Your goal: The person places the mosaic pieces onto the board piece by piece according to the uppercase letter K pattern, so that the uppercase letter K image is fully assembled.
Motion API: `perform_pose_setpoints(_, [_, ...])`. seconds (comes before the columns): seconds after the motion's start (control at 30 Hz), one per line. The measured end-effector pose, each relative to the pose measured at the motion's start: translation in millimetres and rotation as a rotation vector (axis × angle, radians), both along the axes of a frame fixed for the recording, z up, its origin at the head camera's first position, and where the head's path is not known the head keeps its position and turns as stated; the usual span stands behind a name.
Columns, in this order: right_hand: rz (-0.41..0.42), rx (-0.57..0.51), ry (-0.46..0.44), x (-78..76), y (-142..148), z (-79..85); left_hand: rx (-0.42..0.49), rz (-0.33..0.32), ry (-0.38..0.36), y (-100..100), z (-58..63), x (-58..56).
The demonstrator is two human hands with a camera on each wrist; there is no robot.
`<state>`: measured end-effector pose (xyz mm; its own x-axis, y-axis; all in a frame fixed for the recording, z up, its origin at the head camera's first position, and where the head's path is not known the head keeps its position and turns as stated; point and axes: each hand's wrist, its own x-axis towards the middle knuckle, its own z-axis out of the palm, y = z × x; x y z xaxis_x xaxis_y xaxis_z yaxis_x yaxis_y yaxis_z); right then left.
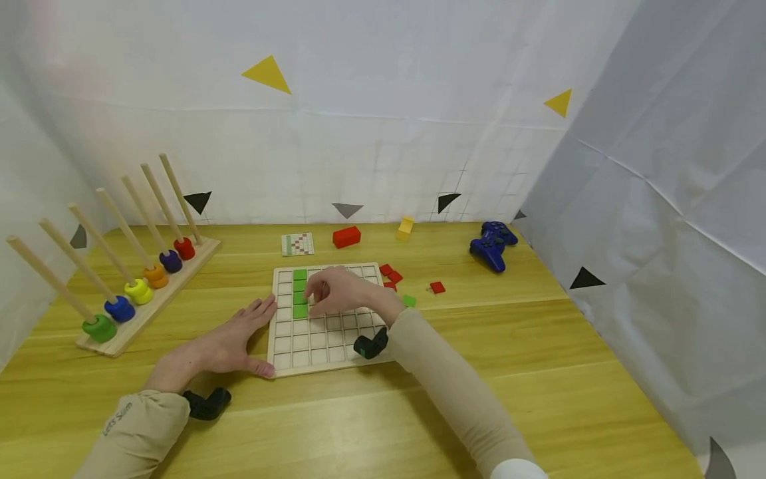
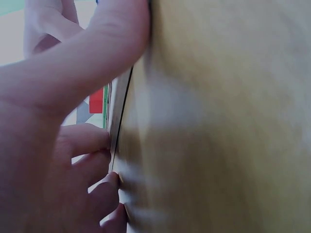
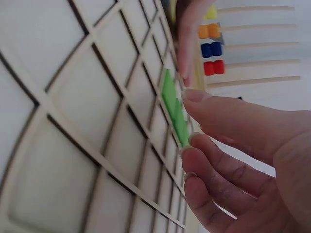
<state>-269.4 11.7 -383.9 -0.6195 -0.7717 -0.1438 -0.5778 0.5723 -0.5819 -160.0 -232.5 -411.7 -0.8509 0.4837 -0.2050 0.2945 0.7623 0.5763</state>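
Observation:
A wooden grid board lies flat on the table, with a column of green square tiles in its second column from the left. My left hand lies spread along the board's left side, its fingers and thumb touching the edge; in the left wrist view the fingertips meet that edge. Over the board, my right hand hovers just right of the green tiles. In the right wrist view, thumb and fingers are bent and apart close to the green tiles, with no tile visibly between them. The hand covers some cells.
Loose red tiles and a green tile lie right of the board. Behind it are a pattern card, a red block and a yellow piece. A peg rack stands left; a blue game controller lies right.

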Motion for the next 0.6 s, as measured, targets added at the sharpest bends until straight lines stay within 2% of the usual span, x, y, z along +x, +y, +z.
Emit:
perform_pose_setpoints(0.23, [0.007,-0.043,-0.033,-0.3,21.4,8.7,-0.001,0.003,0.010,-0.8,-1.9,-0.1])
perform_pose_setpoints(0.6, [-0.065,-0.105,-0.064,-4.1,75.4,11.5,0.015,-0.010,0.032,-0.5,-1.9,1.0])
